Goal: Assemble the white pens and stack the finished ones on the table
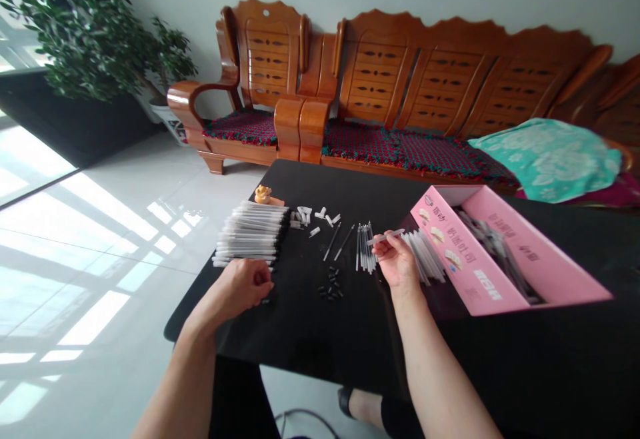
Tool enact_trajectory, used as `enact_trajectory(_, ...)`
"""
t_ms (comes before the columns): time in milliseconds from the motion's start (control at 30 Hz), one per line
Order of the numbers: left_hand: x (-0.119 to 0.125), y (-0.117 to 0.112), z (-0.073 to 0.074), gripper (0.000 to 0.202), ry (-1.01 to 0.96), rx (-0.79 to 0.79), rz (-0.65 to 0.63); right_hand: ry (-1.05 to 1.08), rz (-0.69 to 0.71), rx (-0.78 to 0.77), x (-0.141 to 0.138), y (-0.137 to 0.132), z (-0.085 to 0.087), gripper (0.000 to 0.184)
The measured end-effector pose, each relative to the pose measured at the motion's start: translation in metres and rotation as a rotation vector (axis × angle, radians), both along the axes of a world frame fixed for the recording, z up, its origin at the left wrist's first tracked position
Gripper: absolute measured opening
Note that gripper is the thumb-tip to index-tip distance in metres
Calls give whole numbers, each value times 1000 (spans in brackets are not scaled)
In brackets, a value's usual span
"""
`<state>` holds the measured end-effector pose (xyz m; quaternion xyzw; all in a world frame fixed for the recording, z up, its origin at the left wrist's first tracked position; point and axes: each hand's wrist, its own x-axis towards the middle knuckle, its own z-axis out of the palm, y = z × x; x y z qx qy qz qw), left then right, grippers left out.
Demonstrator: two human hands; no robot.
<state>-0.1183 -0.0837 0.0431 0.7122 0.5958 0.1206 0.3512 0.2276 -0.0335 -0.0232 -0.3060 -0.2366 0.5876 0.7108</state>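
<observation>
My right hand (397, 262) pinches a clear pen barrel (387, 236) and holds it level above the black table (310, 339). Thin refills (365, 247) lie just left of it, and a fan of clear barrels (425, 256) lies to its right. My left hand (246, 284) rests on the table with fingers curled, beside the near end of a stack of finished white pens (253, 232). Whether it holds a small part is hidden. Small black tips (331, 286) lie scattered between my hands, with white caps (315, 216) farther back.
An open pink cardboard box (500, 272) with more pen parts stands at the right. A small orange figurine (263, 194) sits behind the pen stack. Wooden chair and sofa (440, 79) stand beyond the table, a potted plant (90, 32) at the left.
</observation>
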Motion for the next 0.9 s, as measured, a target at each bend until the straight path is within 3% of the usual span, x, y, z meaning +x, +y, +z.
enact_trajectory(100, -17, -14, -13, 14, -37, -128, 41, 0, 3, 5, -1, 0, 0, 12)
enact_trajectory(200, -9, -23, -25, 12, -78, -141, 70, -3, 9, 8, -2, 0, 1, 13)
enact_trajectory(300, 16, -17, -31, 10, -102, -87, 118, -7, 8, 7, -2, 0, 1, 11)
enact_trajectory(500, 78, 18, -37, 6, -136, -33, 120, -12, 6, -1, 0, 1, -3, 12)
enact_trajectory(600, 96, 29, -39, 6, -168, -3, 139, -7, 0, -5, 1, 1, -4, 13)
enact_trajectory(767, 90, 37, -38, 4, -268, -19, 194, -5, -1, 3, -1, 1, -1, 11)
enact_trajectory(900, 81, 47, -37, 9, -363, -85, 70, -20, 15, 11, -4, 0, 1, 11)
